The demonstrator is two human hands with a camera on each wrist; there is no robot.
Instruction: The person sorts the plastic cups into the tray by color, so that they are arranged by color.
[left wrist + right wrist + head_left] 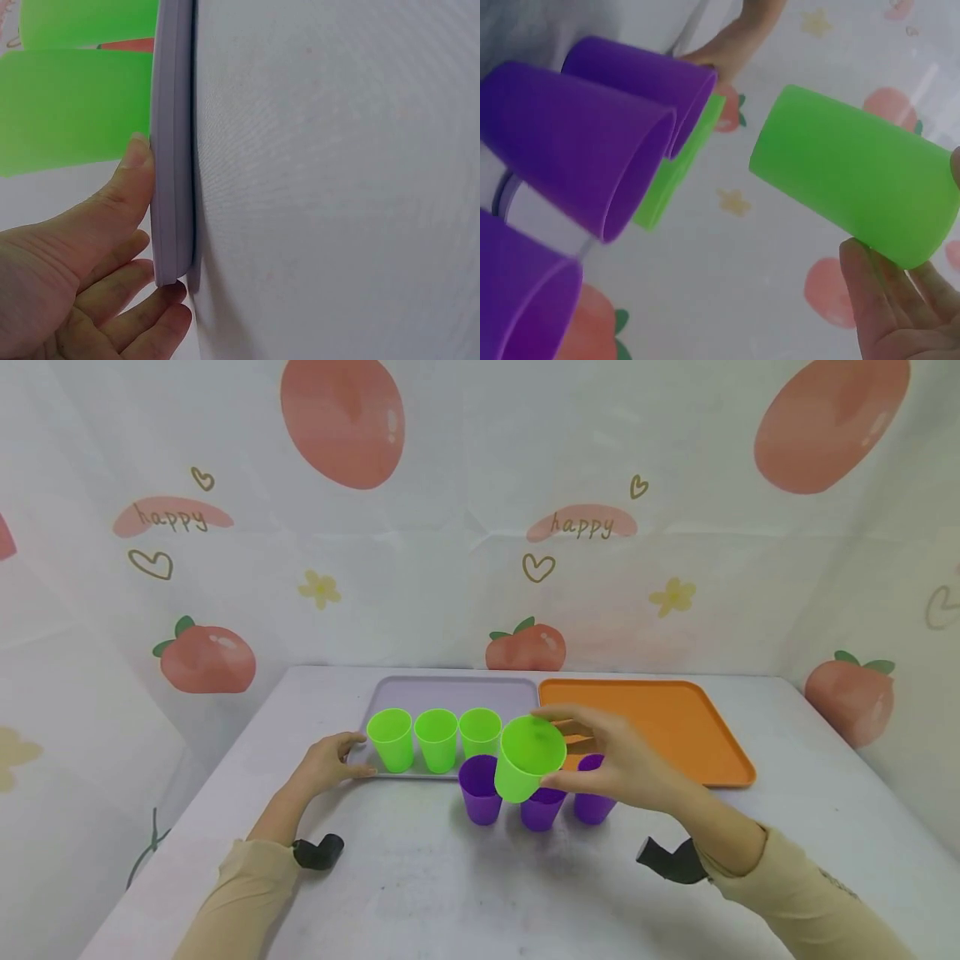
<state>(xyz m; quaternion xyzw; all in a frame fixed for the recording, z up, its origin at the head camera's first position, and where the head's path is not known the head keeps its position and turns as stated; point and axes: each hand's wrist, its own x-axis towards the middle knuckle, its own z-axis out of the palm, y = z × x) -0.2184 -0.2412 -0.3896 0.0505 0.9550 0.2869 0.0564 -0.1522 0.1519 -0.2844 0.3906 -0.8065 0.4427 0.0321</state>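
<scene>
My right hand (618, 760) holds a bright green cup (517, 772) by its rim, thumb on the near side and fingers on the far side. In the right wrist view this green cup (847, 169) is tilted, apart from the purple cups. At the left front corner of the lavender tray (457, 689), my left hand (328, 766) grips the edge. The left wrist view shows its thumb (135, 161) along the tray wall and the fingers bent round the corner. Three green cups (437, 743) stand upright in a row along the tray's front.
Three purple cups, a left one (481, 797), a middle one (540, 814) and a right one (595, 808), stand on the white table (420, 885) before the trays. The cup in my right hand partly covers the middle one. An orange tray (660, 727) adjoins the lavender tray.
</scene>
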